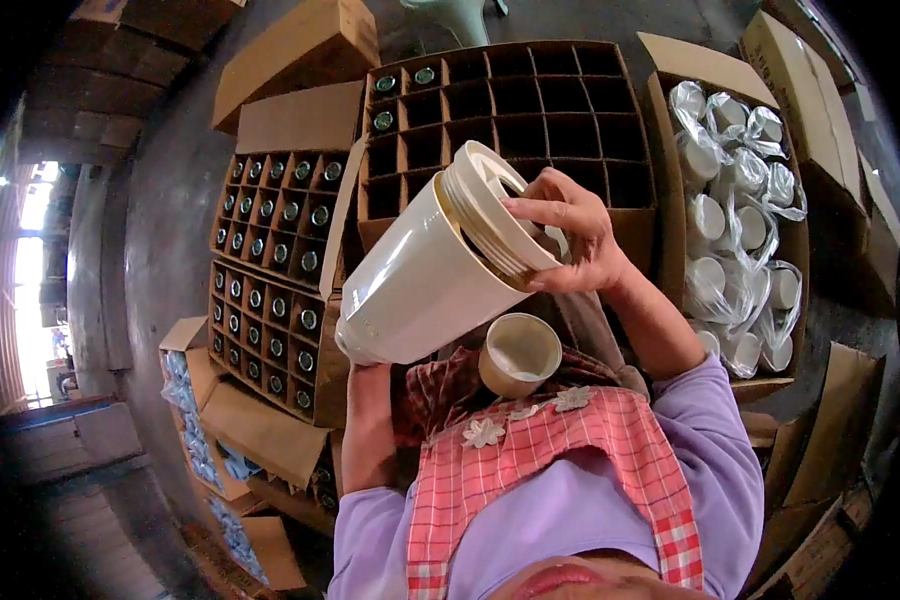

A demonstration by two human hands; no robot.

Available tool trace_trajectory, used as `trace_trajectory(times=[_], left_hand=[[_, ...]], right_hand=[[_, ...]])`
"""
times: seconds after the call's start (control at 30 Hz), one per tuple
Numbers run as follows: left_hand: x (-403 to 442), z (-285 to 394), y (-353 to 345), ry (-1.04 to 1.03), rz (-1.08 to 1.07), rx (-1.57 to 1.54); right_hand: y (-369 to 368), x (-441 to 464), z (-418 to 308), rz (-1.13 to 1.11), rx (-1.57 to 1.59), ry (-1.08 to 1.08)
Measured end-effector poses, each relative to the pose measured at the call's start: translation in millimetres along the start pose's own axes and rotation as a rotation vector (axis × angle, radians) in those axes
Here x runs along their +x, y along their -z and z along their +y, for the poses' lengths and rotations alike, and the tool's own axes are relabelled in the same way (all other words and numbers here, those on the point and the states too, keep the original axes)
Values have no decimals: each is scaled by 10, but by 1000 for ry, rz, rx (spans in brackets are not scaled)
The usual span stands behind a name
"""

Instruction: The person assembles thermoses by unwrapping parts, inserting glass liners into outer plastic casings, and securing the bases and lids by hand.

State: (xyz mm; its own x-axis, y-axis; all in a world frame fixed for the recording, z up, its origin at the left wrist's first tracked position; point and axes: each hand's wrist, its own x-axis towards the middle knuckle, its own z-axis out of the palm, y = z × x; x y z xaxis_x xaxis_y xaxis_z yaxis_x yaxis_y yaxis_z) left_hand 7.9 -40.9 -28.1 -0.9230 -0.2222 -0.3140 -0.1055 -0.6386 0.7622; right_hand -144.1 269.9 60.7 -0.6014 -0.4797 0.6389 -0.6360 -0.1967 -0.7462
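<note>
Tilted in front of my chest is a white plastic flask casing (410, 280), its narrow end at the lower left and its wide end at the upper right. My left hand is behind the casing and supports it from below; only the wrist (369, 380) shows, the fingers hidden. With thumb and fingers, my right hand (580, 225) grips a white threaded ring (485, 215) at the wide end. The ring sits askew, with a gap beside the casing rim. A cream cup (520, 355) rests in my lap, open side up.
A divided carton (515, 65) ahead holds a few silvery-topped bottles or flask liners. More such cartons (270, 215) stand at left. The right-hand carton (675, 240) holds plastic-wrapped white cups (705, 220). Cardboard flaps (260, 435) stick out around me. A pale green stool (455, 15) stands beyond.
</note>
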Motion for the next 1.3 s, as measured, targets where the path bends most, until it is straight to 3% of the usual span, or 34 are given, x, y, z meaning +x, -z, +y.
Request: trace_trajectory(times=[0.47, 0.67, 0.77, 0.8, 0.83, 0.87, 0.93, 1.0, 1.03, 1.07, 1.13, 1.2, 1.23, 1.27, 1.3], left_hand=[[33, -46, -124, 58, -43, 18], [54, -37, -198, 46, -46, 39], [22, 1, -271, -25, -23, 116], [-1, 34, -307, -102, 0, 217], [-42, 102, -392, -219, 38, 367], [-127, 199, -621, -422, 18, 629], [-335, 382, -1199, -940, 20, 1265], [-317, 446, -1326, -1439, -297, 1413], [-312, 443, -1318, -1320, -201, 1361], [-286, 463, -1285, -1209, -102, 1305], [-220, 530, -1161, -992, 19, 1164], [-152, 512, -1068, -769, 79, 941], [-129, 459, -1055, -648, 107, 807], [-101, 422, -1053, -526, 129, 677], [-85, 392, -1065, -402, 147, 550]], right_hand=[[23, -86, -22, 28, 11, 160], [61, -172, 5, 50, 92, 56], [94, -173, 7, 108, 130, -142], [111, -165, -35, 123, 60, -243], [76, -88, -76, 232, 263, -475], [51, -39, -100, 343, 469, -705], [201, 69, 71, 240, 434, -1006], [307, 230, 22, 265, 428, -1257], [429, 131, 238, 116, 477, -1105], [519, 127, 193, 104, 503, -967], [548, 17, 39, 169, 586, -579], [447, -201, 54, 226, 370, -289], [412, -275, 5, 101, 497, -333], [244, -326, 59, 179, 351, -252], [256, -347, 57, 250, 331, -370]])
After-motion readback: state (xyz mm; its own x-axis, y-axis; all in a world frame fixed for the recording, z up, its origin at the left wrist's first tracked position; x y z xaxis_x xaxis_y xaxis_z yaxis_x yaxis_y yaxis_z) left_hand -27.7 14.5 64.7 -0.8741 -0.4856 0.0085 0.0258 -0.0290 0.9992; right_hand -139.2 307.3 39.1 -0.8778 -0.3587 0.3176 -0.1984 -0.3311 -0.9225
